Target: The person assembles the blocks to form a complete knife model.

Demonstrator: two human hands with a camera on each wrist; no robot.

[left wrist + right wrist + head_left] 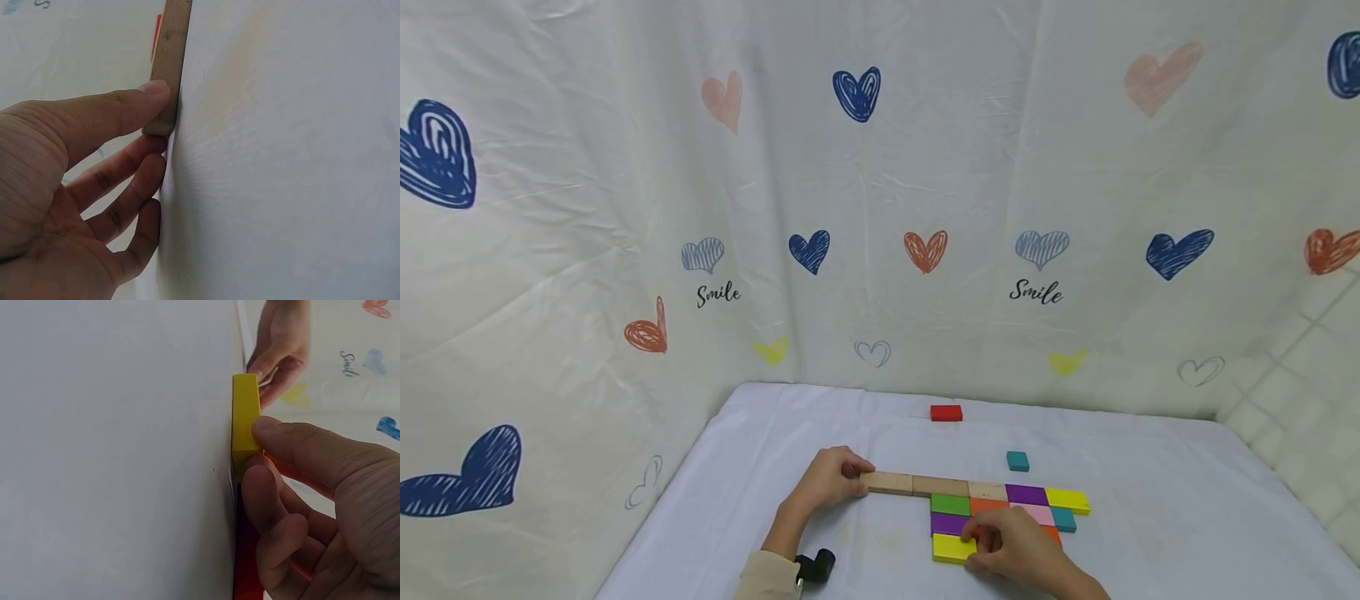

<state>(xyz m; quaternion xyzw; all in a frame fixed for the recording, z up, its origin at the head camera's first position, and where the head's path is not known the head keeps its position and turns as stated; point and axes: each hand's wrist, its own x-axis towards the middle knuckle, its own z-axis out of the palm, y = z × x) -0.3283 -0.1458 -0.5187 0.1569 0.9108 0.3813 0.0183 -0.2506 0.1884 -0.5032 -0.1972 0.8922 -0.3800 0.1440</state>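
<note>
My left hand (829, 479) is at the left end of a row of plain wooden blocks and pinches the end wooden block (886, 482). The left wrist view shows the thumb on that block (169, 56), with the other fingers loosely bent beside it. With thumb and fingers, my right hand (1018, 546) pinches a yellow block (950, 548) at the near left corner of the flat layout. Above it lie a purple block (948, 523) and a green block (951, 504). The right hand covers part of the lower rows; a red block (249, 550) shows behind its fingers.
The row continues right with a purple block (1026, 494) and another yellow block (1067, 500). Beneath are a pink block (1037, 513) and a teal block (1063, 519). Farther back lie a loose teal block (1018, 461) and a red block (946, 412) on the white tablecloth (1172, 500).
</note>
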